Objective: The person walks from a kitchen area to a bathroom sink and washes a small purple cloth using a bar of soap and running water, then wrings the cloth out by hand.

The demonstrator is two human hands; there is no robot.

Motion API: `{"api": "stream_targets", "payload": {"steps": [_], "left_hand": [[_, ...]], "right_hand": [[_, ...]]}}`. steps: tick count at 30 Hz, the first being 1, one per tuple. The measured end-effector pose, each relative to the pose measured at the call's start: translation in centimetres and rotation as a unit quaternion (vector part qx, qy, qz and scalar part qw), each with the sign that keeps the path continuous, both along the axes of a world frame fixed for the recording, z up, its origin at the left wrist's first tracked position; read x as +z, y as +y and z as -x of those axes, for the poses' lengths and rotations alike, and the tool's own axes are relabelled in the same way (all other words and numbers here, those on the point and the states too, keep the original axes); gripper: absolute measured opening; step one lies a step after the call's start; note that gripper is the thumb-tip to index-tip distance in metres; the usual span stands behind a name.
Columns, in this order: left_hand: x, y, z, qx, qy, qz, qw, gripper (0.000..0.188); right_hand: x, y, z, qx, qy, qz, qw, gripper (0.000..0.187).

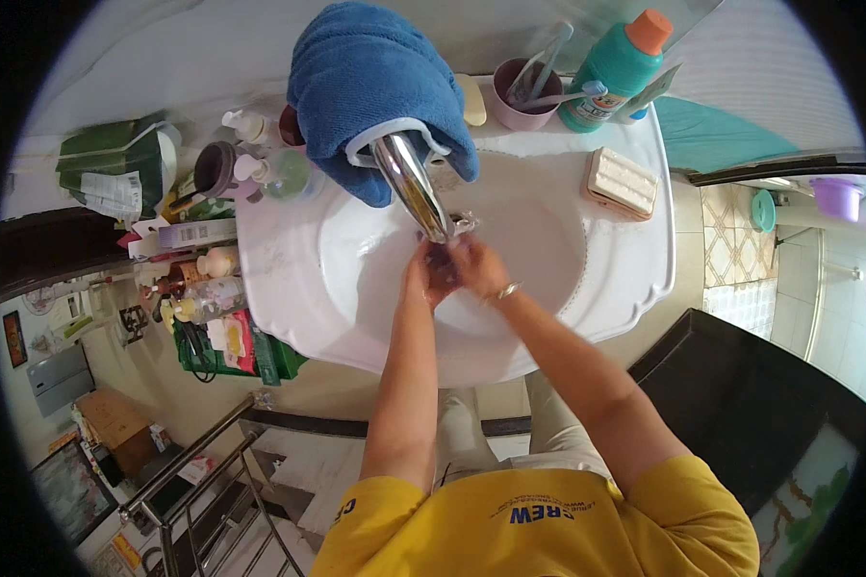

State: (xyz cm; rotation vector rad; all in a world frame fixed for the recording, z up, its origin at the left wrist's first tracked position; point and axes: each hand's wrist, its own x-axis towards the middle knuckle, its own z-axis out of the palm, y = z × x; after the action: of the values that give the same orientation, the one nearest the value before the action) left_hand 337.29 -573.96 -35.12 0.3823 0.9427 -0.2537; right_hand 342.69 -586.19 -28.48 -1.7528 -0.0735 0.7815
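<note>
Both arms reach over the white washbasin (544,231), and my hands are close together just below the chrome faucet spout (412,188). My left hand (421,277) has its fingers curled inward toward a small dark purplish thing (443,267) between the palms. From the other side my right hand (481,268), with a bracelet at the wrist, closes over the same spot. What the dark thing is cannot be made out, as fingers and spout partly hide it. A blue towel (375,87) is wrapped over the faucet's upper part.
A pink cup (522,113) with toothbrushes and a teal bottle (606,82) with an orange cap stand at the back right. A soap box (623,183) lies on the right rim. Pump bottles (284,173) crowd the left. A metal railing (197,481) is lower left.
</note>
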Motion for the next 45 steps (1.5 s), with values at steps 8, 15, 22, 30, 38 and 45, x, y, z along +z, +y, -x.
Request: {"api": "stream_targets", "payload": {"steps": [8, 15, 22, 30, 38, 45], "left_hand": [[0.7, -6.2, -3.2, 0.046, 0.023, -0.192, 0.980, 0.046], [-4.0, -1.4, -0.6, 0.129, -0.165, 0.083, 0.974, 0.034], [2.9, -4.7, -2.7, 0.046, -0.017, -0.247, 0.968, 0.041], [5.2, -0.2, -0.8, 0.194, -0.127, -0.121, 0.965, 0.020], [5.0, 3.9, 2.1, 0.223, -0.164, -0.179, 0.944, 0.026], [10.8, 6.6, 1.1, -0.036, -0.081, -0.574, 0.814, 0.028]], "right_hand": [[-3.4, 0.3, -2.4, 0.007, -0.152, 0.232, 0.961, 0.029], [-1.2, 1.2, 2.7, 0.077, -0.390, 0.121, 0.910, 0.022], [-3.3, -0.8, -4.8, 0.092, -0.257, 0.218, 0.937, 0.029], [-3.6, -4.7, -3.3, 0.333, -0.197, 0.298, 0.873, 0.033], [-3.1, -6.2, -3.2, 0.011, 0.006, -0.001, 1.000, 0.020], [5.0, -7.8, -5.3, -0.032, 0.115, -0.115, 0.986, 0.017]]}}
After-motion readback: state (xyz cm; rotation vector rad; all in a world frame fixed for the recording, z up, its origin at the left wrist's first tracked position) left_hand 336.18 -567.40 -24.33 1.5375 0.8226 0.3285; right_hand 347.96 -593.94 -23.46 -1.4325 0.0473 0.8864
